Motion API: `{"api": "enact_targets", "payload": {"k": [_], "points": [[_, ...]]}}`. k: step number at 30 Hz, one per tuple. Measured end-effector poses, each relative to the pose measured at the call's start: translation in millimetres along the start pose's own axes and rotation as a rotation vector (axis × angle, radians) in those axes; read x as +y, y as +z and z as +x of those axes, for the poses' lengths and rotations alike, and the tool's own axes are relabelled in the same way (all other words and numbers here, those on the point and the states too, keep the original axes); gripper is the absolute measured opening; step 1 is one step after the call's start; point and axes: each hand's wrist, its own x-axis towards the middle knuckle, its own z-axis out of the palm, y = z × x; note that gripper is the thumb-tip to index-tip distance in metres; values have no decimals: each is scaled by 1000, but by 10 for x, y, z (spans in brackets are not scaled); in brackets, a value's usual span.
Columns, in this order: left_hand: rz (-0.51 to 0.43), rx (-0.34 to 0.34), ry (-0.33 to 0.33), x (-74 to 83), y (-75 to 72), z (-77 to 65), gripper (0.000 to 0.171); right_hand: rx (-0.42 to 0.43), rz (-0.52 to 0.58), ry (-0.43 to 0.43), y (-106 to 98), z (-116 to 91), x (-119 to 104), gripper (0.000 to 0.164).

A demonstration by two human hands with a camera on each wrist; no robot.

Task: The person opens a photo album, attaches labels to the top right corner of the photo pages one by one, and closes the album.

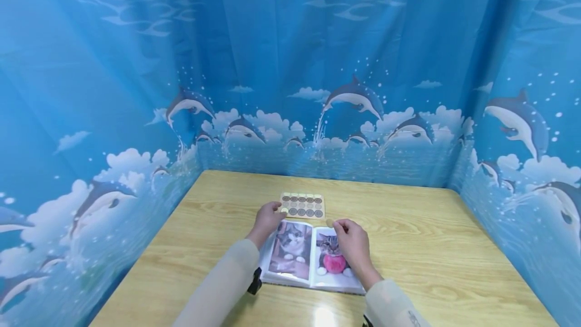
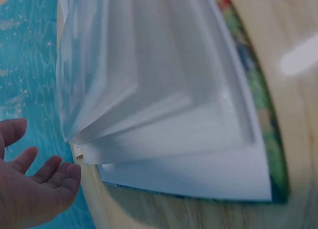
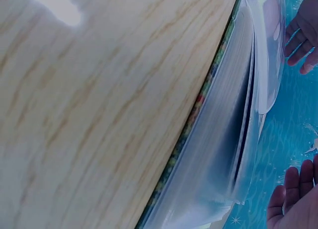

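Note:
My right hand pinches a small pale round disc by its edge, over the far edge of an open photo album. In the right wrist view its fingers show but the disc is hidden. My left hand reaches to the near left corner of a small wooden tray, fingertips right beside a yellow disc. Rows of dark and light round pieces fill this tray. The left fingers look loosely bent in the left wrist view.
The album lies on a wood-grain table, showing a grey-and-white cat photo on the left page and a cat with a pink ball on the right. A blue dolphin curtain borders the back and sides.

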Motion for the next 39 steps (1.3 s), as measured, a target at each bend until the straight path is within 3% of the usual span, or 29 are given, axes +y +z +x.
{"api": "enact_targets", "payload": {"k": [11,18,25,32,39], "points": [[335,-176,244,3,19,-231,54,-22,-24,15,-6,19,-31,21],[572,-316,389,-56,-5,-473,74,-23,-46,-10,14,46,-65,18],[804,-345,540,-143,-27,-741,84,-33,-138,-74,89,107,-39,15],[880,-340,575,-204,-64,-860,83,-61,-200,-103,170,165,-21,17],[860,-349,497,-294,-81,-920,87,-69,-221,-158,277,203,-19,16]]}}
